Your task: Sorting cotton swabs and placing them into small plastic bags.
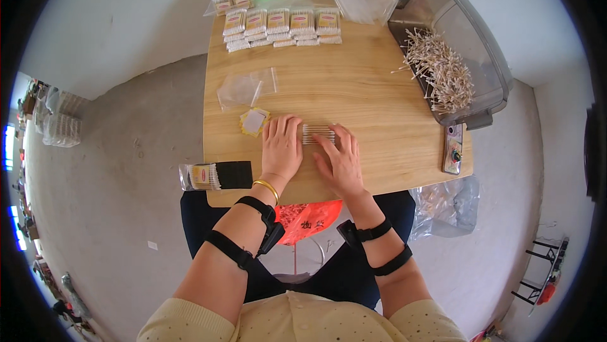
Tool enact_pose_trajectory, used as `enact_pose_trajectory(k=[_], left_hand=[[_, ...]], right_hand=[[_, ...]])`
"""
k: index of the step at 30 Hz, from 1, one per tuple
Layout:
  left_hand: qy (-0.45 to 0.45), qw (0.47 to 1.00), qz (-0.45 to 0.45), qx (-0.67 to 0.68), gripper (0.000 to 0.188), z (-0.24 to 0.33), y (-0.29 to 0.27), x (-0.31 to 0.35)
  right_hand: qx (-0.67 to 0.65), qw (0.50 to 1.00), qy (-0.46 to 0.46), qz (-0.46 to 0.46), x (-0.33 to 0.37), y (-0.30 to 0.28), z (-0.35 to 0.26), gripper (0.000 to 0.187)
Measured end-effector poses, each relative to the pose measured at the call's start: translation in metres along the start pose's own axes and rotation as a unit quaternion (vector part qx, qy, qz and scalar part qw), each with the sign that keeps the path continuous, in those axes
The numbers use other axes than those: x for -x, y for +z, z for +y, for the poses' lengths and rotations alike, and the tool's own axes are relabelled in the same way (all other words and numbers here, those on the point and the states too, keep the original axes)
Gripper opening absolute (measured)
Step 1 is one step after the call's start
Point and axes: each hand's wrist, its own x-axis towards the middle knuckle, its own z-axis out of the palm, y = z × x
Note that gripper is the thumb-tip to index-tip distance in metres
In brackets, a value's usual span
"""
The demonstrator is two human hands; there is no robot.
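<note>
Both hands lay flat on the wooden surface (pixel 379 121), fingers extended, gripping nothing. The left hand (pixel 281 146) and right hand (pixel 340 158) flanked a row of cotton swabs (pixel 317 133), fingertips touching it, at 12 o'clock from the person. Judged: light, even pressure from both sides should keep the sticks parallel. Empty clear bags (pixel 243 89) lay at 11 o'clock.

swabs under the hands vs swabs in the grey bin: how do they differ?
The row of swabs lies flat on the wooden table, side by side and parallel; the swabs in the grey bin are a loose, crisscrossed heap. The row is a small batch; the heap holds far more. The left hand and right hand flank and touch the row; nothing touches the heap. Both appear to be thin sticks with white tips.
</note>
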Motion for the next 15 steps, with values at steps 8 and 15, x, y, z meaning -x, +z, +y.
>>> enact_pose_trajectory(k=[8,15], left_hand=[[-0.004,1.000,-0.011,-0.004,0.040,-0.0009,0.0011,0.0002],[-0.008,1.000,-0.004,-0.005,0.039,0.0001,0.0016,0.0005]], right_hand=[[-0.007,1.000,-0.010,0.004,0.0033,0.0021,0.0024,0.040],[-0.009,1.000,0.005,0.001,0.0011,0.0019,0.0011,0.040]])
